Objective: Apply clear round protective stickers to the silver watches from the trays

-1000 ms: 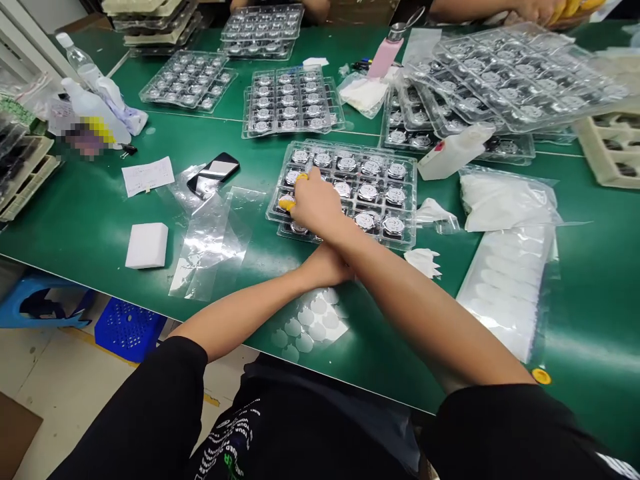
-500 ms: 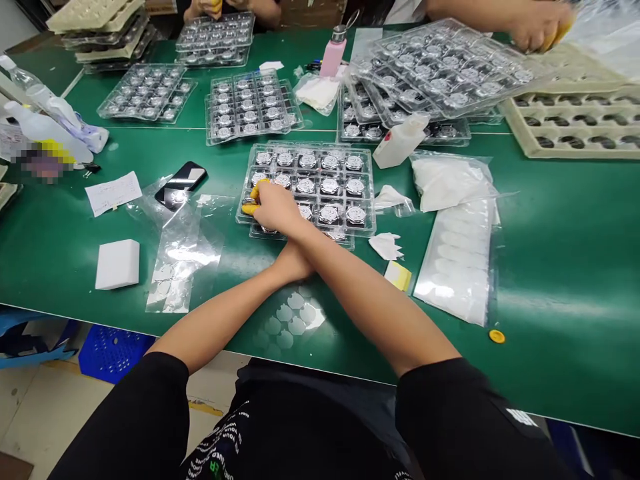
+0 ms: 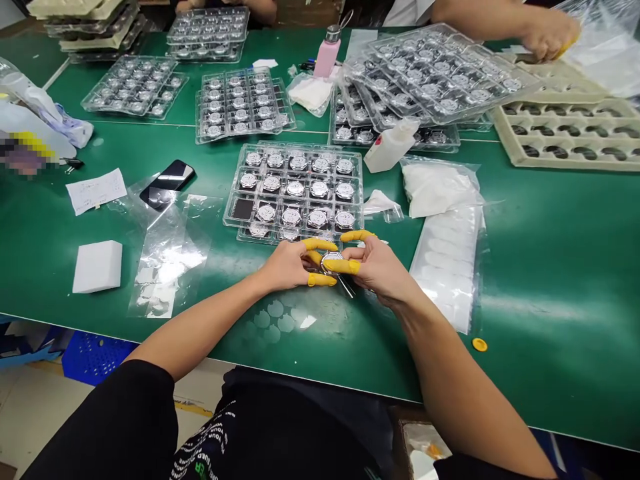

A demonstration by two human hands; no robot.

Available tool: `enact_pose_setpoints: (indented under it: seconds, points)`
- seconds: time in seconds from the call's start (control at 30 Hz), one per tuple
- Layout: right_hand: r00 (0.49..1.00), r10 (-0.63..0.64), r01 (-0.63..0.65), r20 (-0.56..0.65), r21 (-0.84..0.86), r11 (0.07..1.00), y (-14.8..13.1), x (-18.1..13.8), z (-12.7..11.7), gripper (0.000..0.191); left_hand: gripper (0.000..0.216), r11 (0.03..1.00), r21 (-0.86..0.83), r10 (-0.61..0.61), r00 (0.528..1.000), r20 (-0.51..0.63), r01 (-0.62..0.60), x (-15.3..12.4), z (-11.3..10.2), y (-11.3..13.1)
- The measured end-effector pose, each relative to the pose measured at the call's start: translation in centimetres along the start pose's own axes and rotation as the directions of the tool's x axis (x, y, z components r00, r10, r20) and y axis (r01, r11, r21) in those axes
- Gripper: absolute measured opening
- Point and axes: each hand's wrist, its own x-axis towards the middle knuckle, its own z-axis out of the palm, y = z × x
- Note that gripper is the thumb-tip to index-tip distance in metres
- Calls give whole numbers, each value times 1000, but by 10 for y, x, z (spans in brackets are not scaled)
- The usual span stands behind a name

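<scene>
My left hand (image 3: pixel 293 265) and my right hand (image 3: pixel 383 267), both with yellow finger cots, meet just in front of the near edge of a clear plastic tray (image 3: pixel 227 212). Between their fingertips is a round silver watch head (image 3: pixel 331 261), gripped from both sides. Thin metal prongs, which look like tweezers (image 3: pixel 346 287), stick out below my right fingers; the rest of them is hidden. Silver watch heads (image 3: pixel 295 189) fill most of the tray's pockets. One pocket (image 3: pixel 243 209), at the left of its front row, shows only a dark base. Another tray lies underneath.
More watch trays (image 3: pixel 240 103) stand behind, with a leaning pile (image 3: pixel 440 73) at right. A white bottle (image 3: pixel 391 145), bagged white pads (image 3: pixel 445 260), a phone (image 3: pixel 167 183), clear film (image 3: pixel 170 253) and a white block (image 3: pixel 97 267) lie around. A co-worker's hand (image 3: pixel 553 37) is far right.
My right hand has lifted a watch head from the tray's left pocket and brought it toward me. My arms have uncrossed, and my left hand now grips the watch head too.
</scene>
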Motion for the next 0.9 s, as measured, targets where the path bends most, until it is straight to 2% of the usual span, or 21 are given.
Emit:
enact_pose_setpoints:
  seconds: [0.13, 0.2, 0.23, 0.27, 0.33, 0.37, 0.4, 0.43, 0.5, 0.67, 0.77, 0.83, 0.9]
  points:
    - [1000, 1, -1, 3, 19, 1000, 4, 3, 11, 79, 60, 996, 75, -39, 998, -45, 43, -3, -1, 3]
    - [999, -46, 46, 8, -56, 997, 3, 2, 1, 72, 57, 995, 75, -64, 997, -53, 68, -3, -1, 4]
    - [993, -114, 110, -16, -140, 984, 3, 1, -9, 65, 57, 995, 66, -72, 996, -51, 75, -3, -1, 4]
    - [977, -209, 189, -51, -258, 948, 3, 2, -22, 56, 56, 995, 56, -76, 996, -51, 79, -3, 0, 4]
    - [878, -456, 318, -146, -534, 784, 4, 6, -52, 38, 55, 995, 39, -84, 994, -69, 87, -2, 1, 4]
    - [831, -534, 322, -153, -651, 688, 6, 9, -65, 32, 54, 995, 32, -92, 992, -84, 95, -2, 1, 5]
    - [816, -561, 297, -139, -732, 613, 9, 13, -76, 29, 54, 994, 24, -104, 990, -99, 107, -1, 2, 5]
    - [825, -552, 263, -119, -784, 562, 12, 18, -84, 27, 55, 993, 20, -116, 987, -108, 119, -1, 2, 6]
    - [858, -505, 221, -87, -827, 518, 18, 26, -90, 27, 56, 990, 24, -136, 983, -121, 140, -1, 2, 7]
    - [833, -552, 286, -20, -839, 462, 29, 31, -77, 25, 61, 988, -48, -153, 979, -137, 147, 0, 1, 8]
    - [827, -558, 269, -61, -830, 489, 30, 25, -72, 21, 63, 984, -99, -161, 979, -126, 150, 0, -1, 9]
    - [775, -603, 250, -189, -785, 567, 22, 23, -73, 19, 62, 984, -96, -165, 977, -133, 153, 1, -1, 9]
    - [659, -660, 242, -362, -728, 641, 2, 29, -80, 17, 60, 986, -84, -157, 977, -147, 146, 1, -1, 8]
